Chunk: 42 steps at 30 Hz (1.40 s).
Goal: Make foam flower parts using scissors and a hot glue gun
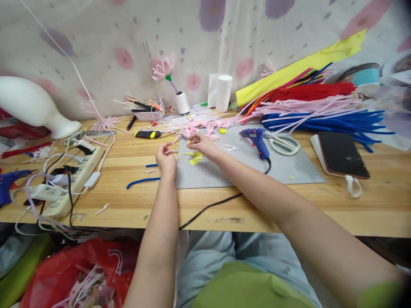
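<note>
While pinched — perhaps fuzzy pink stem (171, 151)

My left hand (166, 157) pinches a short pink pipe-cleaner piece (171, 151) that lies level, just over the left edge of the grey cutting mat (244, 167). My right hand (201, 143) rests fingertips on the pink petal cluster (199, 128) heaped at the mat's far edge
</note>
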Available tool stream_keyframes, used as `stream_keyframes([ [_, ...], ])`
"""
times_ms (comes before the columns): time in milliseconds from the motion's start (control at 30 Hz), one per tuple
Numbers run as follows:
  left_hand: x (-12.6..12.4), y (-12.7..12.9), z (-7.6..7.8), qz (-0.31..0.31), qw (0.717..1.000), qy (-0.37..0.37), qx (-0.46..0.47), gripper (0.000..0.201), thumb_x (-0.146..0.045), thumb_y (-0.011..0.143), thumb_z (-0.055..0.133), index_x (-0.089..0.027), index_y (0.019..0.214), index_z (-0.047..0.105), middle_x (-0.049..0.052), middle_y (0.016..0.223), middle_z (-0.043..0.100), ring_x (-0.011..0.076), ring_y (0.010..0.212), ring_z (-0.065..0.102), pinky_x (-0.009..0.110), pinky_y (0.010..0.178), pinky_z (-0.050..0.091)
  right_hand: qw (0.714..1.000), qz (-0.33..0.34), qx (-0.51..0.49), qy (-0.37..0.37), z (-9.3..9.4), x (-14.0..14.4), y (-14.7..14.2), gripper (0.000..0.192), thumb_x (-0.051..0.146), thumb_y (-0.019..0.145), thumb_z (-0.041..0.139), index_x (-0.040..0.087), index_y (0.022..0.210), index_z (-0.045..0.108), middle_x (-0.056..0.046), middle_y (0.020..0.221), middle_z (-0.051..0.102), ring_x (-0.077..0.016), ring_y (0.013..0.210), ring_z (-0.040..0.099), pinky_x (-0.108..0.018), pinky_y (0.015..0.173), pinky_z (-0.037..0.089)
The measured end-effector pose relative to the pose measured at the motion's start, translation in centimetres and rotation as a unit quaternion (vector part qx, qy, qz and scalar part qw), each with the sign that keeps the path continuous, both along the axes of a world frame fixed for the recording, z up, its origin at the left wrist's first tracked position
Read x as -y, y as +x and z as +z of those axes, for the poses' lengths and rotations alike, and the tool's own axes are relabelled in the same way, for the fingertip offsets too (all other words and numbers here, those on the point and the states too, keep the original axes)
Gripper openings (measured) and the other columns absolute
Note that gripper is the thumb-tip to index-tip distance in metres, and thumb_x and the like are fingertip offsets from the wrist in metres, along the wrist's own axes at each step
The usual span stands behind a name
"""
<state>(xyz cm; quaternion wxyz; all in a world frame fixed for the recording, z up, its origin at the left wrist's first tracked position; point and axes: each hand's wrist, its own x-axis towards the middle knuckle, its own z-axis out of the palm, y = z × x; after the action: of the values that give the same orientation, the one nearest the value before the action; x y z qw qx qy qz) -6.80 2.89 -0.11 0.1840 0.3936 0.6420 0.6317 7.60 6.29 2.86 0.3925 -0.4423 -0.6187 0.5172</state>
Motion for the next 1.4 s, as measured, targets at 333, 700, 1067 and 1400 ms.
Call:
stream_keyframes([
  [333,0.6,0.9,0.8,-0.036,0.999,0.006,0.018,0.036,-0.017,0.070,0.061,-0.017,0.106,0.063,0.009,0.109,0.064,0.0146,0.079,0.065,0.025,0.064,0.052,0.999,-0.019,-0.043,-0.021,1.1,0.4,9.4,0.024,0.022,0.058,0.076,0.017,0.075,0.059,0.001,0.066,0.062,-0.0072,0.055,0.054,-0.022,0.054,0.046],
  [700,1.4,0.0,1.1,0.018,0.972,-0.053,-0.229,0.025,-0.030,0.075,0.057,-0.018,0.095,0.065,0.003,0.071,0.062,0.0174,0.075,0.058,0.032,0.078,0.044,0.972,-0.137,0.125,0.146,-2.4,0.4,13.4,0.018,0.023,0.078,0.046,0.017,0.085,0.061,-0.002,0.073,0.062,-0.0134,0.066,0.054,-0.029,0.067,0.042],
  [1067,1.7,1.1,0.9,-0.138,0.908,-0.084,-0.386,0.049,-0.012,0.066,0.058,-0.025,0.113,0.058,0.001,0.095,0.069,0.0223,0.105,0.055,0.047,0.112,0.011,0.935,-0.117,0.242,0.231,-2.1,2.2,13.2,0.021,0.022,0.078,0.047,0.018,0.093,0.062,-0.006,0.083,0.063,-0.0175,0.076,0.056,-0.031,0.073,0.043],
  [1400,1.0,1.2,0.7,-0.045,0.941,-0.055,-0.332,0.045,-0.015,0.071,0.056,-0.021,0.115,0.055,0.004,0.089,0.069,0.0222,0.098,0.057,0.040,0.101,0.032,0.917,-0.119,0.272,0.265,-2.8,2.1,13.4,0.023,0.014,0.076,0.045,0.018,0.093,0.060,-0.009,0.090,0.063,-0.0202,0.083,0.057,-0.034,0.078,0.044],
])
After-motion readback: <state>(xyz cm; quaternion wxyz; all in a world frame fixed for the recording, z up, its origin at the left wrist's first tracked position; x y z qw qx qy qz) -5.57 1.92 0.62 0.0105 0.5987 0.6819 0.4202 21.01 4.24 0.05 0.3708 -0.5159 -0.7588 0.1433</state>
